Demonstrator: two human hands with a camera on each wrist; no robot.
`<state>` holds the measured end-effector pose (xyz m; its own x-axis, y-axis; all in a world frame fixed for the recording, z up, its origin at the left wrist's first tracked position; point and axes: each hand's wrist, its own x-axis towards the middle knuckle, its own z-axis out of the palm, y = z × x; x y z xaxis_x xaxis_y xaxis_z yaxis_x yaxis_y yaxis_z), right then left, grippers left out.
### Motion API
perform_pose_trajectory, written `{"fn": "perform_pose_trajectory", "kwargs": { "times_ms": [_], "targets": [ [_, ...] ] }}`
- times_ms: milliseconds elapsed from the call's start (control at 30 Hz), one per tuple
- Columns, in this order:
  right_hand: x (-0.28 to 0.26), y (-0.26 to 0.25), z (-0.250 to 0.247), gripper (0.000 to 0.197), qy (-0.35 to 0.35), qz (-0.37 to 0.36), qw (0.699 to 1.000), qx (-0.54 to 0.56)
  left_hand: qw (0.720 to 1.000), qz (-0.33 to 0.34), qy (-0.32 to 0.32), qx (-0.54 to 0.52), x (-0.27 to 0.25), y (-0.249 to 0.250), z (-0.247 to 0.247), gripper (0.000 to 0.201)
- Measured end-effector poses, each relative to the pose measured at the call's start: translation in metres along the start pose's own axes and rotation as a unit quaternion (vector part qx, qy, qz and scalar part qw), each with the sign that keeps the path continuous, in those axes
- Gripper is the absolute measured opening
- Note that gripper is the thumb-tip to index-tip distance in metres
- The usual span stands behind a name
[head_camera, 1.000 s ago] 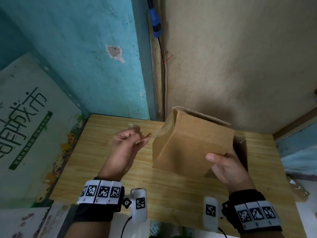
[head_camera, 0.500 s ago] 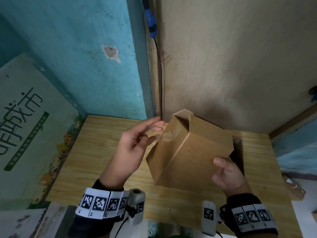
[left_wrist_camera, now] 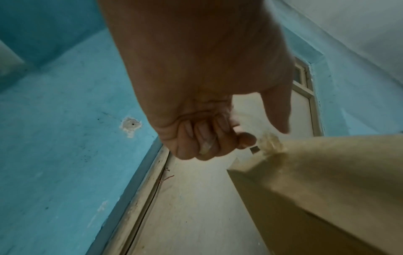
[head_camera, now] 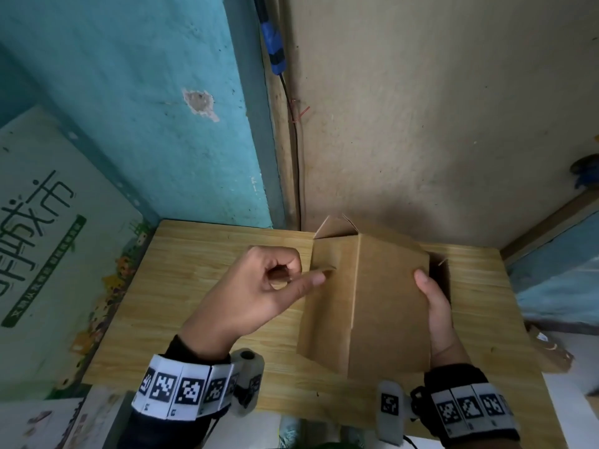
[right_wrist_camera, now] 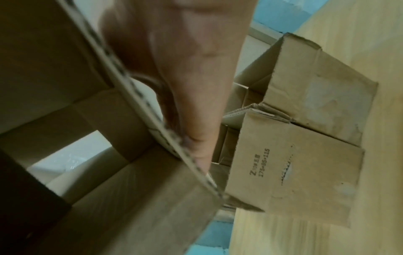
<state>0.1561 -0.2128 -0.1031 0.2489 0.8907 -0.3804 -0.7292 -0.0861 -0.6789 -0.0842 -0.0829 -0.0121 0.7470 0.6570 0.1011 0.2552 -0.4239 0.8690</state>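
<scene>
I hold a plain brown cardboard box (head_camera: 382, 303) above the wooden table (head_camera: 201, 286), its flaps open at the far end. My right hand (head_camera: 437, 312) grips its right edge, thumb on the front face and fingers round the wall. In the right wrist view the right hand (right_wrist_camera: 185, 69) lies along the corrugated edge of the box (right_wrist_camera: 87, 86), whose inside is hollow. My left hand (head_camera: 275, 280) is beside the box's left face, fingers curled into the palm and thumb tip touching the cardboard. The left wrist view shows the left hand (left_wrist_camera: 207, 138) next to the box (left_wrist_camera: 327, 181).
More cardboard boxes (right_wrist_camera: 294, 163) lie on the table behind the held one, one printed with a size. A printed board (head_camera: 48, 238) leans at the left. A cable (head_camera: 291, 140) runs down the wall corner. A cardboard scrap (head_camera: 551, 351) lies off the table's right edge.
The box has turned from tilted to nearly upright and come closer to me. My left hand went from open fingers reaching at the flap to curled fingers with the thumb against the box.
</scene>
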Motion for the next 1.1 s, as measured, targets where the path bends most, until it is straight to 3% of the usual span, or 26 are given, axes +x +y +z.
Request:
{"fn": "perform_pose_trajectory", "kwargs": {
  "times_ms": [100,167,267,400,467,600,700,833,967,1100],
  "targets": [
    [-0.003,-0.003,-0.005,0.108,0.004,0.019,0.999,-0.032,0.999,-0.008,0.005,-0.035,0.001,-0.004,0.0,0.046],
    [-0.005,-0.002,-0.008,0.119,0.008,0.037,0.998,-0.057,0.997,-0.002,0.006,-0.08,0.003,-0.005,0.0,0.041],
    [-0.006,-0.001,-0.009,0.121,0.002,0.038,0.994,-0.098,0.993,0.004,0.015,-0.115,0.004,-0.005,0.002,0.027],
    [-0.004,-0.002,-0.007,0.099,-0.027,0.01,0.988,-0.15,0.99,-0.023,0.069,-0.122,0.004,-0.006,0.011,0.031],
    [-0.001,-0.002,-0.009,0.112,0.009,0.008,0.984,-0.178,0.99,-0.046,0.081,-0.108,0.004,-0.007,0.015,0.041],
    [0.001,-0.003,-0.012,0.122,0.032,0.003,0.975,-0.22,0.996,-0.046,0.078,-0.01,0.008,-0.019,0.02,0.02],
    [-0.001,-0.003,-0.013,0.114,0.017,0.004,0.972,-0.236,0.996,-0.031,0.019,0.077,0.011,-0.01,0.021,0.033],
    [-0.004,-0.008,-0.014,0.094,0.003,0.018,0.963,-0.271,0.982,-0.02,-0.058,0.177,0.016,-0.017,0.019,0.023],
    [-0.006,-0.015,-0.01,0.066,0.012,0.032,0.954,-0.298,0.976,0.01,-0.093,0.197,0.021,-0.031,0.016,0.032],
    [-0.008,-0.017,-0.014,0.073,0.019,0.044,0.953,-0.299,0.975,-0.007,-0.123,0.186,0.022,-0.033,0.011,0.031]
  ]
}}
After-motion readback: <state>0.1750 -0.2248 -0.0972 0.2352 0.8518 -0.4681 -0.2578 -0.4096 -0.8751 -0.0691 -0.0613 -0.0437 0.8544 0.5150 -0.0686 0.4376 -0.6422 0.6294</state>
